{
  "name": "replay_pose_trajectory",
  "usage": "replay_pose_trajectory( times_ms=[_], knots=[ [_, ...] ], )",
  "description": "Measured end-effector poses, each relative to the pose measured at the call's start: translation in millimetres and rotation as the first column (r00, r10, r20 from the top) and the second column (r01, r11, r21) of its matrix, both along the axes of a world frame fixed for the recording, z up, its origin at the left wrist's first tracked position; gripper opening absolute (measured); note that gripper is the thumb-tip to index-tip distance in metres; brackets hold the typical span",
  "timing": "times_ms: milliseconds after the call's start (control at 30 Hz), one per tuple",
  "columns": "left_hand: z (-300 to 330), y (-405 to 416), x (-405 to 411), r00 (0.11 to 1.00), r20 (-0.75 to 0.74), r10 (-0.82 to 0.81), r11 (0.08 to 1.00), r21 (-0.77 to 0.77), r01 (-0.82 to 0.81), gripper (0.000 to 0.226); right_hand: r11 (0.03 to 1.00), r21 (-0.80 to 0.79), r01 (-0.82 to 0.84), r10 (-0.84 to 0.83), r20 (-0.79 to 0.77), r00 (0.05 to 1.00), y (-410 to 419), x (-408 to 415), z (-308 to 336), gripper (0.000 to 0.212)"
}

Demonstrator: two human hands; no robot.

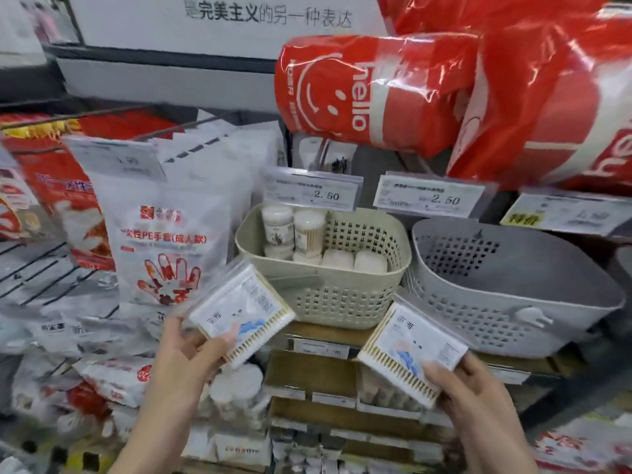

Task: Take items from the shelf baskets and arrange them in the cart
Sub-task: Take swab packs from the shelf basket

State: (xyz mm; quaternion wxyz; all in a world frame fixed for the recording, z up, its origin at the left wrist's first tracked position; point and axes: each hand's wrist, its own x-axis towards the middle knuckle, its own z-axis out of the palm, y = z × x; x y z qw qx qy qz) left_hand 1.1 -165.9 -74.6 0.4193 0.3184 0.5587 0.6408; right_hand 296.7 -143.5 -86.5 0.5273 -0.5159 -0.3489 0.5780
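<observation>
We grip a cotton swab pack (241, 311) in our left hand (191, 350), fingers curled | our right hand (468, 388) pinches another swab pack (412, 350) | both held just before the beige basket (328, 295), grey basket (506, 295) beside it.

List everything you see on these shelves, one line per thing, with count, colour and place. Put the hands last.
cotton swab packs: two, clear with white swabs, one in each hand in front of the baskets; the other is on the right
beige basket: one, on the shelf at centre
round tubs: several, white, inside the beige basket; exact count unclear
grey basket: one, right of the beige basket; contents not visible
price tags: two reading 2.50, white, above the baskets
glove bag: one, white with red hand print, left of the beige basket
tissue rolls pack: red and white, upper shelf
left hand: holds the left pack
right hand: holds the right pack
</observation>
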Motion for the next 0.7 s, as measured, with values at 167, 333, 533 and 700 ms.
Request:
replay_pose_trajectory(
  times_ms=[167,333,533,700],
  knots=[
    [30,67,9,0.977,-0.204,-0.069,0.985,0.140,0.099,0.043,0.981,0.174,0.091,-0.100,0.046,0.994,35,3,18,0.051],
    [48,108,21,0.923,-0.358,-0.138,0.954,0.201,0.220,0.029,0.960,0.257,0.107,-0.132,0.082,0.988,59,-6,32,0.032],
    [57,140,16,0.874,-0.457,-0.166,0.940,0.194,0.280,0.020,0.909,0.323,0.264,-0.286,0.020,0.958,86,-19,41,0.022],
    [59,162,14,0.755,-0.613,-0.235,0.940,0.055,0.337,0.007,0.886,0.392,0.248,-0.294,0.062,0.954,115,-32,53,0.030]
  ],
)
